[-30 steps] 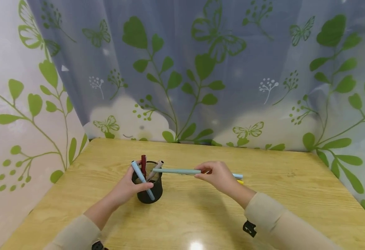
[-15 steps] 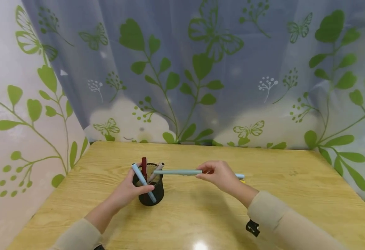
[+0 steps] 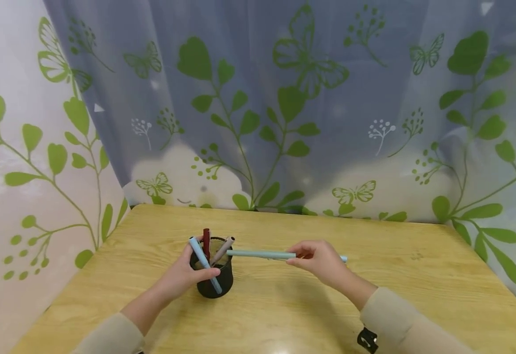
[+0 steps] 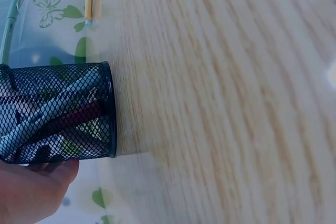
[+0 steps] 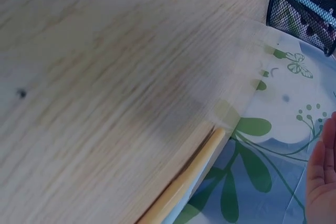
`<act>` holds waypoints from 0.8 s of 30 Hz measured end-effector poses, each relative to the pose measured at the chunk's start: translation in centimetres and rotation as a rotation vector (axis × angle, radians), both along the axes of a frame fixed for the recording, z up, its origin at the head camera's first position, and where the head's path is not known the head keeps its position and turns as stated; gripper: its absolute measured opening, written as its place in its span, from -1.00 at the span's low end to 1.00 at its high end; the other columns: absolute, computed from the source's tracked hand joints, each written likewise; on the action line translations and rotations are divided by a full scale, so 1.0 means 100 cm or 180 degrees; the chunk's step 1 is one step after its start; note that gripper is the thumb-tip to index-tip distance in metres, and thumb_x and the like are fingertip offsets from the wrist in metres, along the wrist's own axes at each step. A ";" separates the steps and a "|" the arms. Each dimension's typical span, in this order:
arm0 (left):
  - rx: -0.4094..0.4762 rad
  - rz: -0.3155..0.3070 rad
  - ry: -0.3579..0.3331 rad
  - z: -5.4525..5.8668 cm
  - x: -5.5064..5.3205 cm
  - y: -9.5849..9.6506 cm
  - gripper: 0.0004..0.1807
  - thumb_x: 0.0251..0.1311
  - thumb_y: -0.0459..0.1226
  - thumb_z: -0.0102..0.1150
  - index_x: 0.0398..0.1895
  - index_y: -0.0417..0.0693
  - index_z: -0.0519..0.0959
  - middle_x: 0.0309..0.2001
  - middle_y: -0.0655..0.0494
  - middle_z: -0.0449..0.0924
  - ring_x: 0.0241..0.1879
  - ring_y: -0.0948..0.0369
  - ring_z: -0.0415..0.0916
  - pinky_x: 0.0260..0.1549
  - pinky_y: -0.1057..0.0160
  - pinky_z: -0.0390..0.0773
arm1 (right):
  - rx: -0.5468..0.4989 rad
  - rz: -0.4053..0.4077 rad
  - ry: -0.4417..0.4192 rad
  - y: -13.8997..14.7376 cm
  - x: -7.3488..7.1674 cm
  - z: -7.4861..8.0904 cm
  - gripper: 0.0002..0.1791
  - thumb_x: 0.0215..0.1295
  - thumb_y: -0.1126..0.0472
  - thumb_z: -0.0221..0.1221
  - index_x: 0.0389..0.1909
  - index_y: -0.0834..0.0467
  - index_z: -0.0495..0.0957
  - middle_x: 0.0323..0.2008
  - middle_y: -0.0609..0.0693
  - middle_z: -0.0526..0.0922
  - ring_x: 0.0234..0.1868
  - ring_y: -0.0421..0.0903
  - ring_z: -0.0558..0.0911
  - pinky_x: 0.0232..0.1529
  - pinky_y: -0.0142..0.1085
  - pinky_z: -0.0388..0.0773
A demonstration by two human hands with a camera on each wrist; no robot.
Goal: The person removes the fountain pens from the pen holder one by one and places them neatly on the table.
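Mesh cup (image 3: 226, 281) gripped by left hand (image 3: 180, 276); pale green pen (image 3: 260, 254) pinched by right hand (image 3: 322, 260), held nearly level, end at cup's rim, contact unclear. Insertion seemingly underway; steeper tilt probably needed.

We find the right hand (image 3: 322, 260) and its slim pale green pen (image 3: 262, 254) shifted slightly toward the right edge of the yellowish wooden tabletop (image 3: 262, 305). In the head view the pen's left tip, earlier well across the opening of the round black mesh cup (image 3: 222, 282), now overlaps only its right rim. There we have lost the slim yellow pen (image 5: 181, 182) behind the hand, and see less of the light blue pen (image 3: 344, 258).
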State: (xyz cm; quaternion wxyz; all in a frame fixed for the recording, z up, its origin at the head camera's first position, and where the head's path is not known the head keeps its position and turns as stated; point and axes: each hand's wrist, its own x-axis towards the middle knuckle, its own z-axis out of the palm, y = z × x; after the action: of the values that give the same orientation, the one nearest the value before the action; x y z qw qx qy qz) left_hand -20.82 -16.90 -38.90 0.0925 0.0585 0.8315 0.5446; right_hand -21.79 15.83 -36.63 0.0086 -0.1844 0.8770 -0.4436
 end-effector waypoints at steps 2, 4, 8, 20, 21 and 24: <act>0.0031 -0.0007 -0.0020 -0.001 -0.001 0.002 0.00 0.01 -0.04 0.37 0.42 0.13 -0.07 0.41 -0.25 -0.09 0.38 -0.20 -0.23 0.14 -0.28 0.08 | 0.0027 -0.0064 -0.0009 0.004 0.000 0.000 -0.75 0.09 0.12 0.32 -0.20 0.11 0.67 -0.40 -0.11 0.64 -0.37 -0.14 0.59 -0.35 -0.30 0.53; 0.0054 0.0002 -0.0014 -0.002 -0.003 0.003 0.00 0.00 -0.03 0.37 0.42 0.16 -0.06 0.40 -0.24 -0.08 0.38 -0.19 -0.23 0.15 -0.28 0.08 | 0.0019 -0.0101 0.0001 0.008 0.000 0.002 -0.76 0.09 0.13 0.33 -0.21 0.12 0.66 -0.40 -0.11 0.64 -0.36 -0.08 0.60 -0.36 -0.31 0.53; 0.0071 0.0035 -0.0001 -0.002 -0.004 0.001 -0.01 0.01 -0.04 0.36 0.42 0.16 -0.07 0.38 -0.25 -0.01 0.38 -0.18 -0.22 0.16 -0.28 0.06 | -0.0024 -0.0063 -0.0004 0.014 0.000 0.003 -0.75 0.10 0.14 0.32 -0.21 0.15 0.66 -0.39 -0.08 0.64 -0.34 -0.01 0.61 -0.35 -0.31 0.54; -0.0004 0.0032 -0.0051 -0.003 -0.001 -0.001 0.00 0.01 -0.02 0.36 0.42 0.18 -0.08 0.43 -0.23 -0.22 0.38 -0.20 -0.31 0.14 -0.31 0.05 | 0.0011 -0.0140 -0.0200 0.038 0.004 -0.004 -0.73 0.11 0.14 0.31 -0.19 0.19 0.65 -0.35 -0.06 0.64 -0.35 -0.13 0.58 -0.34 -0.30 0.53; 0.0022 0.0022 -0.0044 -0.003 0.000 -0.001 0.00 0.01 -0.03 0.36 0.42 0.18 -0.08 0.42 -0.23 -0.16 0.38 -0.19 -0.29 0.14 -0.30 0.06 | 0.0031 -0.0130 -0.0191 0.040 0.004 -0.004 -0.72 0.11 0.13 0.31 -0.18 0.19 0.64 -0.36 -0.06 0.64 -0.35 -0.13 0.57 -0.35 -0.30 0.53; 0.0097 -0.0009 -0.0019 -0.004 -0.001 -0.001 0.00 0.02 -0.06 0.36 0.43 0.15 -0.08 0.39 -0.22 -0.02 0.38 -0.18 -0.22 0.15 -0.28 0.08 | 0.0067 -0.0152 -0.0198 0.046 0.004 -0.002 -0.70 0.11 0.13 0.31 -0.17 0.20 0.64 -0.35 -0.05 0.64 -0.34 -0.11 0.58 -0.34 -0.27 0.53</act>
State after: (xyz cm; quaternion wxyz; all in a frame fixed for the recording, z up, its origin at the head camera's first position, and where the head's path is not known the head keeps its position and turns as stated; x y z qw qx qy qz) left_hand -20.88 -17.03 -39.31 0.0950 0.0594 0.8228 0.5572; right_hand -21.37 20.46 -36.87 0.0272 -0.1494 0.8851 -0.4400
